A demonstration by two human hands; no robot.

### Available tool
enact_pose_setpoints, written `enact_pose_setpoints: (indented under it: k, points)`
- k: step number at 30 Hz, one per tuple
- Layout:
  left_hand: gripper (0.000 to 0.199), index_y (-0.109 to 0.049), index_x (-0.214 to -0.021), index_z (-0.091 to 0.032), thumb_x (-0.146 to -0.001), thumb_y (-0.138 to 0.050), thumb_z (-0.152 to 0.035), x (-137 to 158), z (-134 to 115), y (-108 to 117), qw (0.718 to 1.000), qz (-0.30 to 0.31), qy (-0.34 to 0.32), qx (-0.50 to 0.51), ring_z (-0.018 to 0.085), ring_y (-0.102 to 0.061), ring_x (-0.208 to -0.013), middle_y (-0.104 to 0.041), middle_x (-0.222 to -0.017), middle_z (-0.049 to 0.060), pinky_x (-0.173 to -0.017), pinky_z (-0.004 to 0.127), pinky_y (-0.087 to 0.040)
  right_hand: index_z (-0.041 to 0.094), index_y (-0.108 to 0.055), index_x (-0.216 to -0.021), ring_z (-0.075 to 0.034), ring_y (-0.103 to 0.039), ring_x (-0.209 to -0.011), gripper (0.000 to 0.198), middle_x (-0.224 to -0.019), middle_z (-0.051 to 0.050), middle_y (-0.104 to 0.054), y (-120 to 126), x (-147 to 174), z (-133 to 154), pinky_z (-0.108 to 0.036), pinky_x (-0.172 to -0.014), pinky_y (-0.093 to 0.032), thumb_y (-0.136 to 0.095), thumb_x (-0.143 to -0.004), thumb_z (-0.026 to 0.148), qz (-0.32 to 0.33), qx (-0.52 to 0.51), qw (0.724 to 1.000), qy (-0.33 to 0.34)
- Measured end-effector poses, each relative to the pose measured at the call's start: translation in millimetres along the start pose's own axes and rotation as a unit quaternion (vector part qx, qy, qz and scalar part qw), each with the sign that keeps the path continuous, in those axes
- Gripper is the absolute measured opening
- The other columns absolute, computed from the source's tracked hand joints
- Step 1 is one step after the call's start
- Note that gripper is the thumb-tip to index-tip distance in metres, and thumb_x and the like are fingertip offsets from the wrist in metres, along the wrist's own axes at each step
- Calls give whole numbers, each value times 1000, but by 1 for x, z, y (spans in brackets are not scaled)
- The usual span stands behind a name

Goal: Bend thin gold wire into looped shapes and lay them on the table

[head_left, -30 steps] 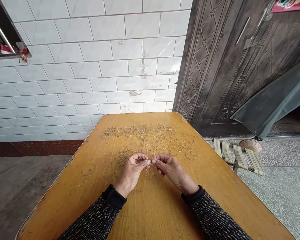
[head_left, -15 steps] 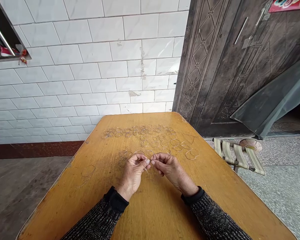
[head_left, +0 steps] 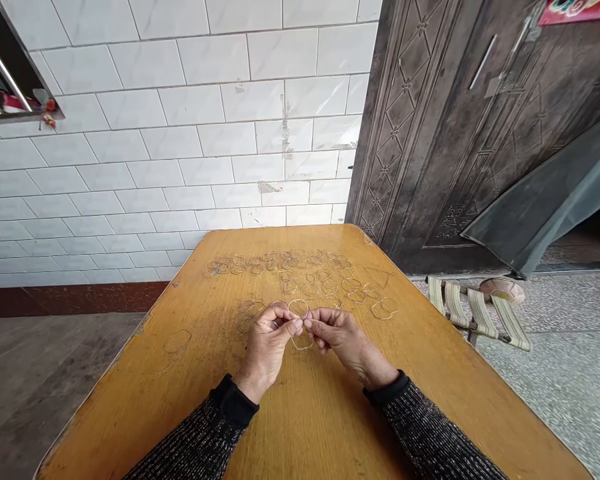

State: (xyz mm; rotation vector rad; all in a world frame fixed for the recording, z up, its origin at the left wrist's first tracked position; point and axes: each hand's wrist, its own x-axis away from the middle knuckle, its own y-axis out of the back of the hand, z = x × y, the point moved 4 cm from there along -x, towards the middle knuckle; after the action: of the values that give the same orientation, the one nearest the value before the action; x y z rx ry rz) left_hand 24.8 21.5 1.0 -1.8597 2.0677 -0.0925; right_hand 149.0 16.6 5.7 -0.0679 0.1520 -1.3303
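Note:
Between my fingertips is a thin wire [head_left: 299, 301] bent into a rounded loop above the fingers and another loop below them. My left hand [head_left: 270, 340] pinches it from the left, thumb against forefinger. From the other side my right hand [head_left: 343, 340] pinches the same wire, its thumb tip almost touching the left one. Where the two loops meet is hidden by the fingers. Just beyond my hands, many bent wire loops [head_left: 311, 285] lie in rows on the wooden table [head_left: 310, 427].
A single loose wire [head_left: 177, 341] lies at the table's left side, and a triangular bent wire [head_left: 380, 275] at the far right. White tiled wall [head_left: 205, 133] stands behind the table. At right are a dark carved door [head_left: 430, 167] and a low strapped stool [head_left: 475, 310].
The wire between my fingers now shows its loops face-on, above and below the fingertips; before, little of it showed. My hands have barely moved.

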Motion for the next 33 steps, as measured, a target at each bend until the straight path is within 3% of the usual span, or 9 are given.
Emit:
enact_pose_setpoints:
  k: [6, 9, 11, 14, 17, 19, 21, 27, 33]
  points:
    - [18, -56, -81, -16, -70, -64, -27, -4, -6, 2, 998, 49, 41, -26, 11, -52, -70, -55, -78, 1, -66, 23, -43, 17, -47, -56, -6, -30, -41, 29, -47, 6, -38, 1, -1, 2, -21, -41, -23, -59, -66, 42, 0, 74, 997, 16]
    - [29, -56, -101, -19, -74, -60, -28, -9, -19, 8, 990, 63, -12, -125, 14, -54, -82, -58, -90, 5, -69, 26, -44, 18, -44, -56, -7, -27, -44, 25, -48, 7, -34, -1, 1, 2, -22, -43, -21, -54, -71, 35, 42, 159, 986, 24]
    - [24, -61, -97, -19, -73, -60, -24, -11, -28, 7, 961, 109, -83, -239, 15, -55, -84, -60, -92, 6, -72, 28, -45, 18, -42, -56, -7, -27, -46, 22, -50, 6, -33, -3, 3, 2, -22, -45, -21, -52, -72, 30, 61, 209, 975, 39]
    - [15, -68, -84, -21, -77, -55, -21, -9, -35, 4, 890, 189, -184, -372, 16, -57, -79, -64, -87, 6, -72, 29, -43, 18, -41, -56, -8, -27, -48, 20, -51, 6, -32, -3, 4, -1, -23, -46, -21, -50, -72, 24, 62, 246, 966, 47]
    - [18, -69, -84, -25, -81, -52, -22, -7, -38, 4, 823, 203, -236, -476, 18, -55, -78, -65, -80, 6, -71, 30, -40, 18, -41, -55, -8, -27, -48, 20, -52, 6, -32, -4, 3, -4, -23, -46, -20, -52, -72, 24, 72, 240, 967, 42]
    - [17, -69, -82, -26, -80, -52, -23, -5, -39, 6, 797, 198, -243, -517, 18, -54, -77, -64, -76, 5, -71, 29, -38, 18, -42, -55, -7, -26, -47, 21, -51, 6, -31, -5, 4, -4, -22, -45, -20, -53, -72, 25, 81, 223, 970, 42]
    - [16, -69, -80, -25, -79, -53, -22, -4, -40, 8, 795, 183, -247, -523, 18, -54, -74, -62, -71, 5, -69, 28, -38, 18, -43, -55, -7, -25, -47, 22, -50, 6, -31, -6, 4, -2, -22, -45, -19, -54, -72, 26, 82, 206, 974, 41]
    - [15, -69, -80, -24, -77, -55, -19, -1, -39, 8, 843, 115, -268, -452, 15, -55, -64, -62, -70, 4, -62, 24, -38, 18, -43, -56, -7, -26, -46, 26, -50, 7, -33, -6, 5, 0, -22, -44, -20, -56, -72, 33, 72, 166, 983, 30]
    - [17, -68, -81, -21, -80, -51, -17, 1, -36, 4, 817, 78, -297, -488, 14, -55, -62, -62, -69, 5, -60, 24, -39, 18, -42, -55, -7, -26, -45, 31, -50, 6, -33, -6, 3, -4, -22, -44, -21, -57, -72, 39, 65, 135, 988, 38]
